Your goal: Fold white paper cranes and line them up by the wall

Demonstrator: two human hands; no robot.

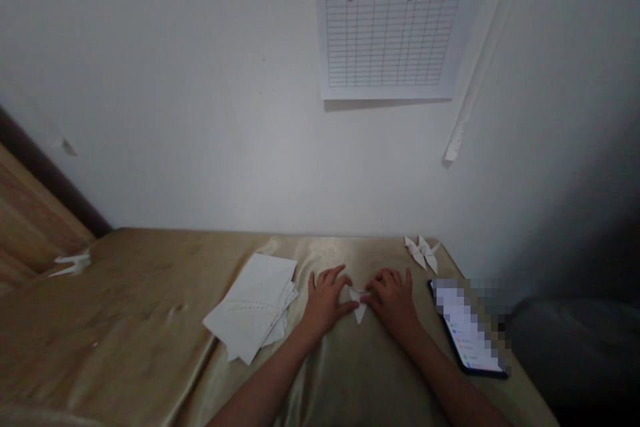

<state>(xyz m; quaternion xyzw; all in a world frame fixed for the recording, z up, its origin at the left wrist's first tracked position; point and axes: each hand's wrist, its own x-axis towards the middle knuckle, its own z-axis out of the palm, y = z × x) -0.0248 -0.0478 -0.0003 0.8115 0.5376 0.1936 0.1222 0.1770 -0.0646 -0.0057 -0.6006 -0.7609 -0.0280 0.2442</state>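
Observation:
A small piece of folded white paper with a pointed lower end lies between my two hands on the gold cloth. My left hand pinches its left side, the thumb pressed near the middle and the fingers curled at the upper edge. From the right, my right hand grips it with thumb and bent fingers. My fingertips cover parts of the paper's sides. Left of my left hand rests a stack of white paper sheets, the top one with a dotted line of marks.
Folded paper figures lie at the table's back right. A phone with a lit screen rests near the right edge. White scraps are at far left. The wall behind bears a printed table sheet.

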